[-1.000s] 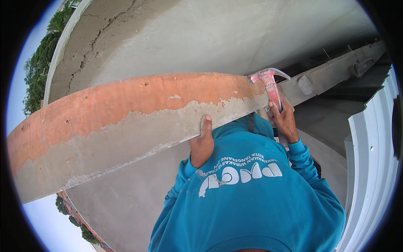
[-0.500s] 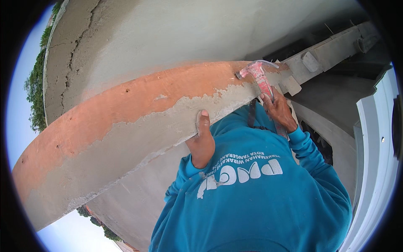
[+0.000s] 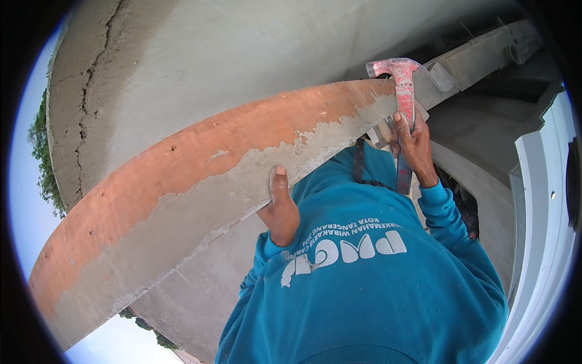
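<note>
A long curved board (image 3: pixel 200 145) runs from the lower left toward the upper right, bare orange-brown on its far side and coated in grey cement along its near side. My left hand (image 3: pixel 281 209) grips the near edge of this board, thumb flat on top; its other fingers are hidden underneath. In my right hand (image 3: pixel 417 148) is a claw hammer (image 3: pixel 405 91) with worn red paint, held upright by the handle. The hammer's head is raised over the board's right end, apart from the surface.
Beyond the board rises a grey plastered wall (image 3: pixel 254 54) with a long crack (image 3: pixel 85 103) at its left. A narrow cement-grey beam (image 3: pixel 479 60) continues at the upper right. White corrugated sheeting (image 3: pixel 545 230) stands on the right.
The hammer has lifted off the board's right end and swung up and to the right with my right hand. My left hand appears slightly farther left, still gripping the edge.
</note>
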Motion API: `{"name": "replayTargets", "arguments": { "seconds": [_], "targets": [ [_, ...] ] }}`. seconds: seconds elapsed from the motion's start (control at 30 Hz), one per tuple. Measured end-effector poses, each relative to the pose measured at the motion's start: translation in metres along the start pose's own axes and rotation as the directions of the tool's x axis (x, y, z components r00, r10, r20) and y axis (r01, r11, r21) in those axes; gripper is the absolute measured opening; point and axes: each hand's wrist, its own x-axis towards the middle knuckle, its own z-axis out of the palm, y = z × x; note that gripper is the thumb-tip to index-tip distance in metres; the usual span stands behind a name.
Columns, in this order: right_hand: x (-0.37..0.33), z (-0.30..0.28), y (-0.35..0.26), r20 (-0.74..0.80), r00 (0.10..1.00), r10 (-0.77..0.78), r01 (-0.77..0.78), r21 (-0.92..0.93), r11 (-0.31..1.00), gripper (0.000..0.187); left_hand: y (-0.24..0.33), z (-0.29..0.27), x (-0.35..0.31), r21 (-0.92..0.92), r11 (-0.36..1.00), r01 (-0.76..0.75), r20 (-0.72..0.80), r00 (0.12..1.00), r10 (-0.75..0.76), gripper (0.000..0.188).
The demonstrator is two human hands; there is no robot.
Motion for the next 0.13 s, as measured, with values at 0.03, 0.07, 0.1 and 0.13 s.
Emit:
{"name": "replayTargets", "arguments": {
  "seconds": [0.03, 0.07, 0.1, 0.13],
  "targets": [
    [0.001, 0.008, 0.011, 0.053, 0.999, 0.009, -0.006, -0.056, 0.998, 0.04, 0.003, 0.001, -0.001, 0.004, 1.0, 0.0, 0.007, 1.0, 0.0, 0.067],
    [0.005, 0.016, 0.026, 0.173, 0.983, -0.061, 0.112, -0.305, 0.946, 0.04, 0.007, 0.001, -0.001, 0.011, 1.0, -0.003, 0.015, 1.0, 0.002, 0.068],
    [0.009, 0.022, 0.039, 0.2, 0.979, -0.049, 0.113, -0.327, 0.938, 0.04, 0.005, 0.0, 0.001, 0.048, 0.998, -0.027, 0.028, 0.999, 0.026, 0.072],
    [0.012, 0.028, 0.049, 0.227, 0.973, -0.036, 0.116, -0.349, 0.93, 0.041, 0.001, -0.004, 0.003, 0.085, 0.995, -0.052, 0.041, 0.998, 0.048, 0.076]
  ]
}}
